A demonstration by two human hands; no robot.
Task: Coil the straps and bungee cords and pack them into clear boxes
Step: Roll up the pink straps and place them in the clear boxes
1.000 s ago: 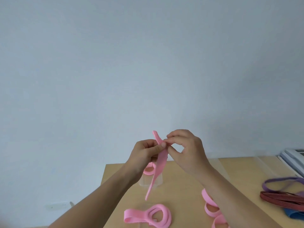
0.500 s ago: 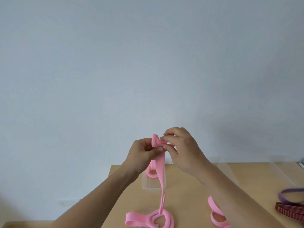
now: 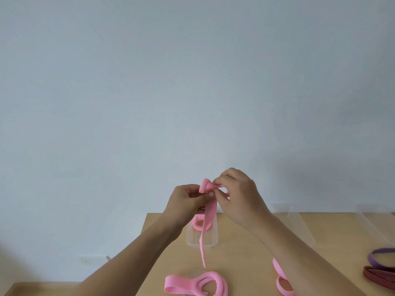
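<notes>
— Pink flat fabric strap [image 3: 210, 214]: where is it?
— Up in the air over the light wooden table [image 3: 245, 253], held between both hands. Its top end is folded into a small roll. The rest hangs down in front of a small clear plastic box [image 3: 191, 237].
— How do the fingers lie?
— The left hand [image 3: 183, 202] pinches the roll between its thumb and curled fingers. The right hand [image 3: 241, 199] pinches it from the other side, its fingers bent round the strap.
— Anything in the box?
— A pink coiled strap [image 3: 196, 224] lies inside it.
— And elsewhere on the table?
— A pink looped strap [image 3: 221, 285] lies at the near edge. More pink loops [image 3: 279, 271] show beside the right forearm, partly hidden by it. Far right are a purple band [image 3: 382, 250] and a dark red ribbed cord bundle [image 3: 379, 276]. Whether those two touch, I cannot tell.
</notes>
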